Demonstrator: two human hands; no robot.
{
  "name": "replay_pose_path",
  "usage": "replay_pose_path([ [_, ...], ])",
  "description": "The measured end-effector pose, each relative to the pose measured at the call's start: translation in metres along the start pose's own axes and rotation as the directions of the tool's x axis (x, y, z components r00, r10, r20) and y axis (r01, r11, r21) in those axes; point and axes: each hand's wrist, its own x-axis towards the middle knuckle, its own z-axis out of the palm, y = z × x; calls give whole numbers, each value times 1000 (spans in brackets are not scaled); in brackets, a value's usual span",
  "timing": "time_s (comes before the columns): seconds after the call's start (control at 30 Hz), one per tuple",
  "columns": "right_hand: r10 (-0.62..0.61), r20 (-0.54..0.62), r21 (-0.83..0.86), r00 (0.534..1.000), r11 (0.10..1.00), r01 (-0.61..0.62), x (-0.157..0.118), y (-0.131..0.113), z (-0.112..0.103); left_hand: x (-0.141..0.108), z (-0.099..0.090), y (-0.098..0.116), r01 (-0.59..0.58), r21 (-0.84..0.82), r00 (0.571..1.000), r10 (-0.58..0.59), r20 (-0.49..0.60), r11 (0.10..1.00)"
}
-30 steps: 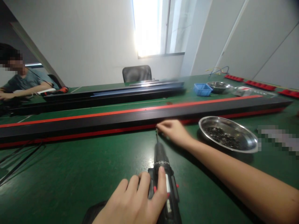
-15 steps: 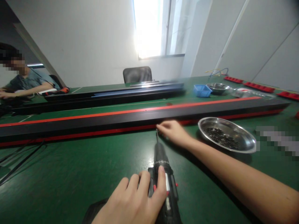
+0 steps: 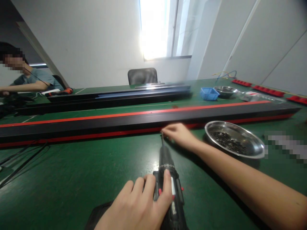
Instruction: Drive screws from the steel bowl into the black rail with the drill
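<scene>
My left hand is wrapped over a black cordless drill that lies on its side, its bit pointing away from me. At the bit's tip, the fingers of my right hand are pinched together against the near red edge of a long black bar with red strips. Whatever sits between those fingertips is too small to make out. Just right of that hand stands a steel bowl with many small dark pieces, which look like screws.
Behind the bar lie further long black and blue profiles. A blue basket, a second steel bowl and red strips are at the back right. Dark cables cross the green table at left. A person sits far left.
Both hands, the drill and the bar keep their places relative to each other; the view has shifted slightly. The person at far left has moved an arm and raised the body a little.
</scene>
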Motion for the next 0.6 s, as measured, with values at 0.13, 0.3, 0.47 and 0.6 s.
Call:
replay_pose_path([
  [0.13,5,-28,9,1000,1000,-5,2,2,2,0,-2,0,9,0,1000,-9,7,1000],
  [0.3,-16,-11,6,1000,1000,16,3,6,3,3,-4,-2,6,3,1000,-6,18,1000],
  [0.47,-16,2,3,1000,1000,16,3,6,2,3,-2,-1,19,6,1000,-19,7,1000],
  [0.6,-10,1,7,1000,1000,10,0,0,1,2,-1,0,6,0,1000,-6,9,1000],
])
